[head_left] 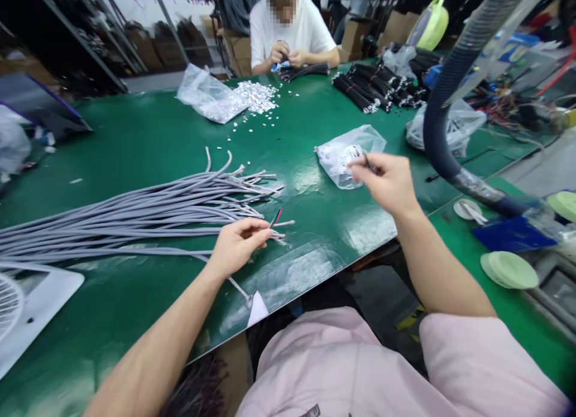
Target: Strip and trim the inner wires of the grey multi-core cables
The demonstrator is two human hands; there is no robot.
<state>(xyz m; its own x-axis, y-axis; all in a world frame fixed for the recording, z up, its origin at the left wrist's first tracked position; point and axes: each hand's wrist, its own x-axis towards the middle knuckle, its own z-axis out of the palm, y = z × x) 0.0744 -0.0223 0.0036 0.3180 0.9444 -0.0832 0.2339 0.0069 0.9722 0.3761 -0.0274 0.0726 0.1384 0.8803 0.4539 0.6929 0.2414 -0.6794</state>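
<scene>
At eight o'clock from centre, the left hand point(240, 244) pinches thin wires point(278, 215), red and green, their tips pointing to one o'clock. Beside it, smooth grey cables point(157, 210) with pale ends stretch from nine towards three o'clock. At three o'clock, the right hand point(389, 176) curls around something dark, unclear, by a clear bag point(332, 156). Lettering on the pink shirt point(333, 369) is unreadable.

White-shirted person point(293, 38) at 12 o'clock, bundled black cables point(371, 86) at 1 o'clock, dark ribbed hose point(435, 120) curving at 2 o'clock, white grille point(9, 303) at 8 o'clock.
</scene>
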